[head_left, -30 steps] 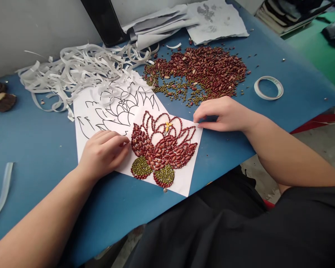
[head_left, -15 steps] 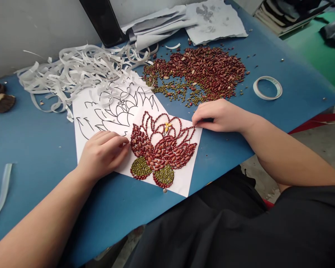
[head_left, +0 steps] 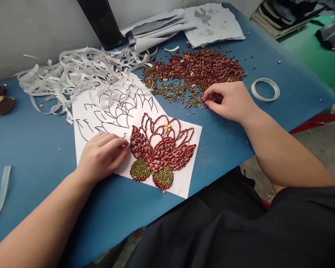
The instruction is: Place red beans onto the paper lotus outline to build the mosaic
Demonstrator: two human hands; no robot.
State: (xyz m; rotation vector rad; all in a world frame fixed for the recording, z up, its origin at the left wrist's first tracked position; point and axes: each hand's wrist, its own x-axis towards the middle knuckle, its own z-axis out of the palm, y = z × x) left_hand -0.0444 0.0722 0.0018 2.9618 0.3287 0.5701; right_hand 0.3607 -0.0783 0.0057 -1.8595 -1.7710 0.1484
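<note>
A lotus picture made of red and green beans (head_left: 174, 156) lies on white paper near the table's front edge, with a small yellow shape in its middle. My left hand (head_left: 103, 154) rests at the picture's left edge, fingers curled and thumb tip close to the index finger. Whatever lies between those fingertips is hidden. Under that hand is a sheet with a black line drawing of a lotus (head_left: 125, 113), partly covered by the bean picture. My right hand (head_left: 229, 100) is at the near edge of the loose bean pile (head_left: 203, 67), thumb and index finger pinched together; anything between them is too small to name.
Curled white paper strips (head_left: 80, 70) heap over the drawing's far edge. A tape roll (head_left: 265, 89) lies right of the beans. Crumpled paper (head_left: 214, 24) and a black upright object (head_left: 103, 24) stand behind. Wood pieces (head_left: 1, 104) and a clear strip (head_left: 1, 193) are at left.
My right hand has moved from the bean picture's upper right corner, away and to the right, to the edge of the bean pile. My left hand has stayed in place.
</note>
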